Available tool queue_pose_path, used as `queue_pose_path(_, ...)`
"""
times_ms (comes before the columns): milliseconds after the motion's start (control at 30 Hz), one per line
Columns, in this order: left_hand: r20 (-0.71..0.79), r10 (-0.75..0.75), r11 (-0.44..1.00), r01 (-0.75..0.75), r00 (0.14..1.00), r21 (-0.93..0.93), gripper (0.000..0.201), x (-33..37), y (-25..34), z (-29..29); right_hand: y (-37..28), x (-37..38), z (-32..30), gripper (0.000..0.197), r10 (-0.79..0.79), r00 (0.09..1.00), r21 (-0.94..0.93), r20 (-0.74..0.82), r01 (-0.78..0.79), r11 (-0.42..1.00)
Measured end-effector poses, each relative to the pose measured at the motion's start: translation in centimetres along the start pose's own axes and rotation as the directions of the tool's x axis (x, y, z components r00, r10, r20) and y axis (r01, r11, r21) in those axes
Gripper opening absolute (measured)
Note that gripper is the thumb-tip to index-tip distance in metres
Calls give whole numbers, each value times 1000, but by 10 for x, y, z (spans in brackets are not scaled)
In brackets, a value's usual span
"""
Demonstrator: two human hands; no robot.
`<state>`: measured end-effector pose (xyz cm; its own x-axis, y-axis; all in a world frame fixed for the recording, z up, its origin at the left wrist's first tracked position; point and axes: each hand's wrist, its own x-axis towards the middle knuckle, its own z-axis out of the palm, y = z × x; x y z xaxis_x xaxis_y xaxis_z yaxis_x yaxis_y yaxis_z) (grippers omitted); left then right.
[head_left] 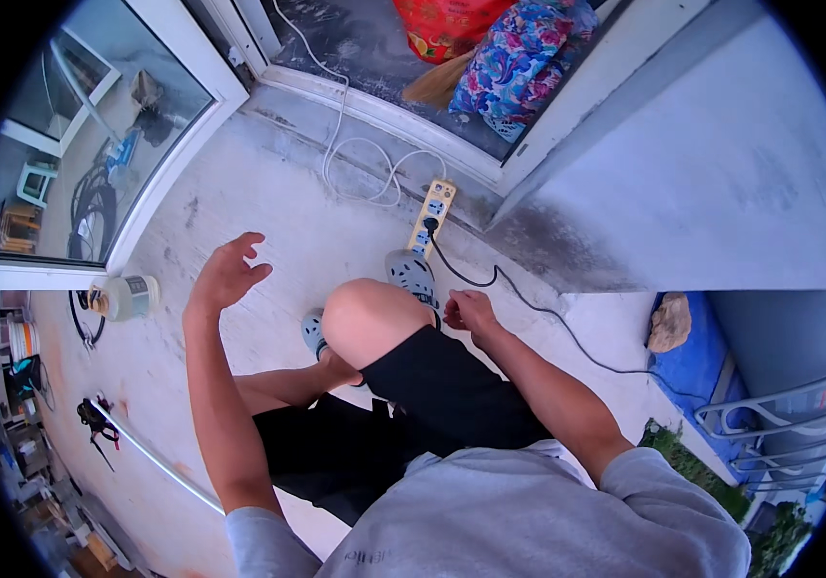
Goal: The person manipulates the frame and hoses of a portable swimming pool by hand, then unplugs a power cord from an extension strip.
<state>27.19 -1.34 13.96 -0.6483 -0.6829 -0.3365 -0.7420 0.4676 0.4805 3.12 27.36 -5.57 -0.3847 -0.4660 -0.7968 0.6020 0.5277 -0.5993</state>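
Note:
My left hand hangs in the air over the pale concrete floor, its thumb and fingers apart and holding nothing. Beside my raised knee, my right hand has its fingers curled in. Whether anything is in them is hidden. Just beyond the grey-blue clog on one foot lies a yellowish power strip. A black plug sits in one of its sockets. From that plug a black cord runs right, past my right hand. A white cable loops on the floor from the strip's far end.
A glass door stands at the left, with a plastic jug near it. Beyond the doorway sill are a red bag and a flowered bundle. At right lie a blue sheet, a stone and a metal ladder.

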Motion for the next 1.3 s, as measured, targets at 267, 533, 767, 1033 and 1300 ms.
queue_pose_path(267,60,-3,997,7,998,-73,43,21,42,-3,-94,153,-22,14,-764,635,-805,115,510,304)
queue_pose_path(533,36,-26,996,29,999,-87,39,22,34,10,-148,211,2,24,-681,689,-935,249,354,17)
queue_pose_path(767,37,-5,997,7,999,-75,40,34,33,8,-163,220,6,26,-582,763,-924,280,380,53)
queue_pose_path(1033,4,12,998,-12,1000,-61,40,35,29,12,-167,214,12,27,-516,788,-927,336,372,-35)
queue_pose_path(1300,13,-16,996,17,1000,-84,40,35,28,9,-157,210,23,31,-541,824,-985,167,122,-118)
